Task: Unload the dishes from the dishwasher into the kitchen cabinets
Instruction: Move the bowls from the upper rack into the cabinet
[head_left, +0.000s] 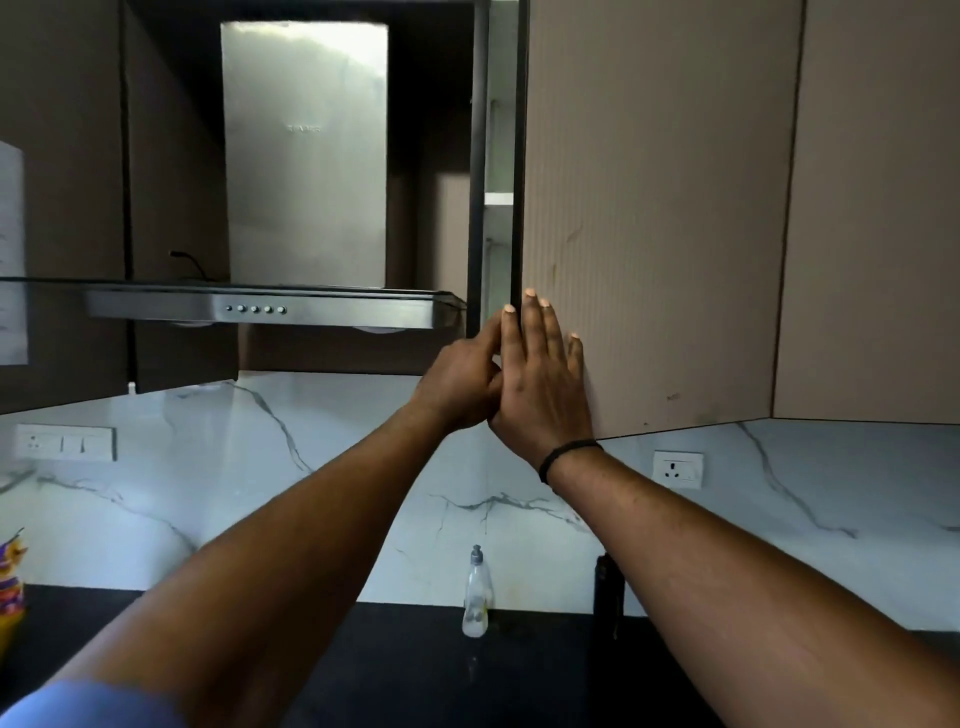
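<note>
**Two hands at the edge of one cabinet door**

Two hands are raised to a single upper cabinet door. The right hand lies flat against the door's lower left corner, its fingers straight and close together, pointing up; they hold nothing. One dark band circles that wrist. The left hand sits just beside it, touching it, with one finger reaching up along the door's dark edge and the others curled; whether they pinch the edge I cannot tell.

The door is pale beige with fine vertical ribbing and a few faint smudges. It stands slightly ajar: a narrow gap on its left shows a white interior with one shelf visible. No dishes can be made out through that gap. A second, plain beige panel adjoins it on the right.

To the left hangs one steel chimney hood with five round buttons in a row, beneath one steel duct. The marbled white wall carries two socket plates: one at far left, one below the ribbed door. On the black surface stand one clear squeeze bottle with a grey cap and one dark bottle, near each other and apart. A colourful packet shows at the left edge.
</note>
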